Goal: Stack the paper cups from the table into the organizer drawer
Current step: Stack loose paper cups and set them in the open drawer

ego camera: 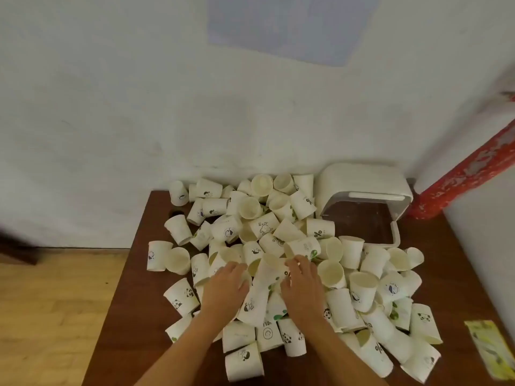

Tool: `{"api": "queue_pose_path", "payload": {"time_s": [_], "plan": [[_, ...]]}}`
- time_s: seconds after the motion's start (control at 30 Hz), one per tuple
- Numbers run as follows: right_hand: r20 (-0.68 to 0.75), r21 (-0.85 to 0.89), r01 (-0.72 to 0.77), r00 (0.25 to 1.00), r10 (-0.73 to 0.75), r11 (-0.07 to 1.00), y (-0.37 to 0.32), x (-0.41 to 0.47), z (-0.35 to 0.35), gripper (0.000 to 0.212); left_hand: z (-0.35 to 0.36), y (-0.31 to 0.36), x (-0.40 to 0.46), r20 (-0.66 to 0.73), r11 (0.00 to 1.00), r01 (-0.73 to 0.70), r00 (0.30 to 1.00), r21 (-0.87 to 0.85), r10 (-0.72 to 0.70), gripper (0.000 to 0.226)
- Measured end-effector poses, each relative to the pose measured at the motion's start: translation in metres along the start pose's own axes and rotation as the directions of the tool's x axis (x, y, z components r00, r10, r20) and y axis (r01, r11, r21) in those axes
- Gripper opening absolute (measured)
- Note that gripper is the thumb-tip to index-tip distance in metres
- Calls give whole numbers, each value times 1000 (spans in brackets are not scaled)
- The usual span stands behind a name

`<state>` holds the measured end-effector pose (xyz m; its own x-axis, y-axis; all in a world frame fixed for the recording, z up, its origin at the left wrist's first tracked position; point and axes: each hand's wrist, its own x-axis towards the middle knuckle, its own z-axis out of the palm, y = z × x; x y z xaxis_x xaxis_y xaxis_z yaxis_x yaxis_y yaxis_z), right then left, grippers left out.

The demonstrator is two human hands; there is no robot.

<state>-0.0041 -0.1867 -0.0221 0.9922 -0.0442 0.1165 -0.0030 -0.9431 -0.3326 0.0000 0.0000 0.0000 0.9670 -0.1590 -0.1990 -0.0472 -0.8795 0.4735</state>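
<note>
Several white paper cups (302, 203) with small printed pictures lie heaped across the brown table (133, 302), some upright, most on their sides. In the middle of the heap lies a short nested stack of cups (257, 296). My left hand (225, 288) rests palm down against its left side, fingers fairly straight. My right hand (302, 285) is on its right side, fingers curled over the stack's far end. The white organizer (362, 179) stands at the back right, its drawer (396, 238) pulled out toward me with no cups visible in it.
A pale wall runs close behind the table. A red pillar (471, 176) rises beside the organizer. A yellow-green packet (490, 349) lies at the table's right front. The table's left edge drops to a wooden floor (55, 316).
</note>
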Motion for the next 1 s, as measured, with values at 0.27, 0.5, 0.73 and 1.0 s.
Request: {"api": "queue_pose_path", "payload": {"time_s": [0.27,0.5,0.73,1.0], "plan": [[33,-92,-192,980,196,977,16,43,3,38,24,21,43,118,983,-180,978,44,174,44],[75,-137,-251,962,263,958,27,62,2,24,34,23,65,229,968,-228,953,107,199,29],[78,-129,-361,925,373,923,28,70,-12,13,17,18,61,53,971,-235,970,-46,238,23],[-145,379,-349,892,428,857,26,48,-47,26,-11,22,47,-211,928,-319,937,-192,278,13]]}}
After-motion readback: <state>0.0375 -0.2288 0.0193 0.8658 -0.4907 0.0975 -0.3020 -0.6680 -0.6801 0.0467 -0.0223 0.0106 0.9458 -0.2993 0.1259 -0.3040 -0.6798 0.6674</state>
